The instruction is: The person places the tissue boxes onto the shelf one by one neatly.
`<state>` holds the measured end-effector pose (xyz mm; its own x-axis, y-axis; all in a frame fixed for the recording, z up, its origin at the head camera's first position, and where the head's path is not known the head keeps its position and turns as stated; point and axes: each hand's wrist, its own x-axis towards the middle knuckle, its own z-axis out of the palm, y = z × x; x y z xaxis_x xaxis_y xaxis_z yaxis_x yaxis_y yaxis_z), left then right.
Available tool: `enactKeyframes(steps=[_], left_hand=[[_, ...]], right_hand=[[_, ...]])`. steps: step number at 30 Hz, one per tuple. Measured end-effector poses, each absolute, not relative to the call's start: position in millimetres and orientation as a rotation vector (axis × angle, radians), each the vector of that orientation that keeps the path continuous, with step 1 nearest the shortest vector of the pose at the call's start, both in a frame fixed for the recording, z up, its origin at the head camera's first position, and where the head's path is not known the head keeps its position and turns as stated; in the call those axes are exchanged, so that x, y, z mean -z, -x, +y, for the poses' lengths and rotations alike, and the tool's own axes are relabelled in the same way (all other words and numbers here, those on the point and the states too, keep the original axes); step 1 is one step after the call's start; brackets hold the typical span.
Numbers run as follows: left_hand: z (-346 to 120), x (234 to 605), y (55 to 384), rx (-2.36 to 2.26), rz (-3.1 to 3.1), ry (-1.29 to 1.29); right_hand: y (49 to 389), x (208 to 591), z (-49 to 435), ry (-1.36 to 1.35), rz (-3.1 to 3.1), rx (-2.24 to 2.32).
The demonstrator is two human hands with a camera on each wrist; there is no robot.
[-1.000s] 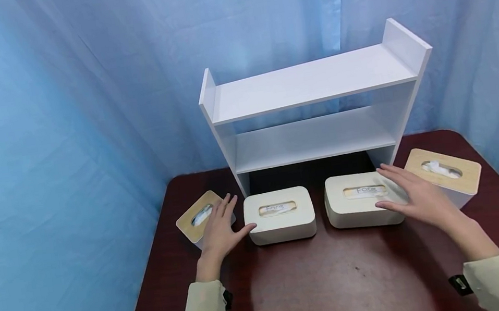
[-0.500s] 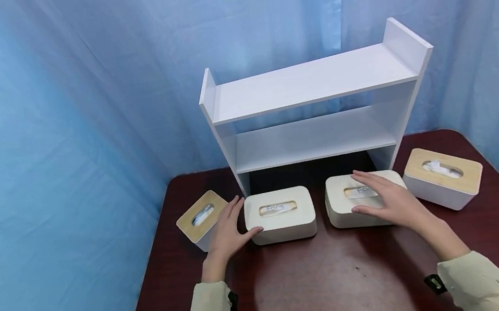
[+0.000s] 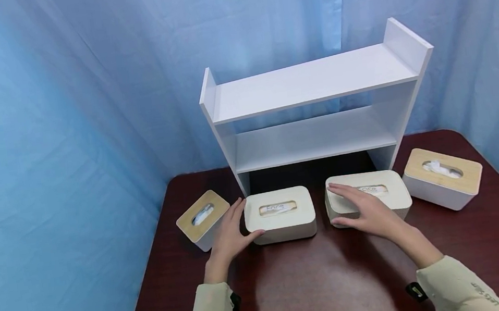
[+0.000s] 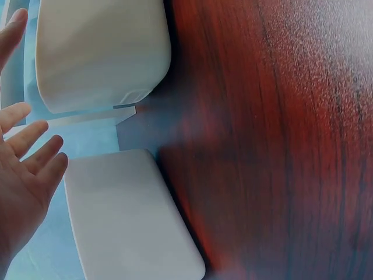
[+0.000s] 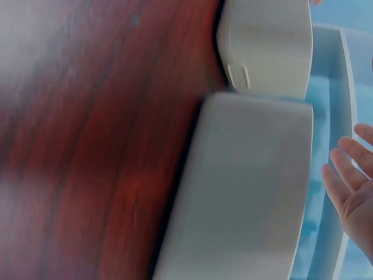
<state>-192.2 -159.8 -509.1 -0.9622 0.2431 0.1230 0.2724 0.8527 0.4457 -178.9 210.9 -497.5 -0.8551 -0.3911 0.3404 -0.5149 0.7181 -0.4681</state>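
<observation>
Two cream tissue boxes stand side by side on the dark red table. My left hand is at the left end of the left cream tissue box, thumb spread toward its front edge. It overlaps a wood-topped tissue box in the head view. My right hand is spread over the left part of the right cream tissue box, partly hiding its slot. Neither hand grips anything. In the left wrist view, the extended fingers appear beside the boxes; the right fingers look likewise relaxed.
A white two-tier shelf stands behind the cream boxes. Another wood-topped tissue box sits at the right, close to the right cream box. Blue curtains hang behind and left of the table.
My right hand has moved left across the right cream tissue box, uncovering its right end and the right wood-topped box. The left hand has shifted slightly right. The boxes have stayed put.
</observation>
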Motion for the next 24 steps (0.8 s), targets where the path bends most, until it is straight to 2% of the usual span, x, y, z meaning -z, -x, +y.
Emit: enactKeyframes(steps=[14,24], left_hand=[[-156.4,514.6,189.8,0.758,-3.005,0.355],[-157.8,520.8,187.9,0.978,-2.957,0.309]], right_hand=[[173.4,506.5,163.1,-0.711,-2.725,-1.053],[171.3,521.4,144.7,-0.633,-2.76,-1.301]])
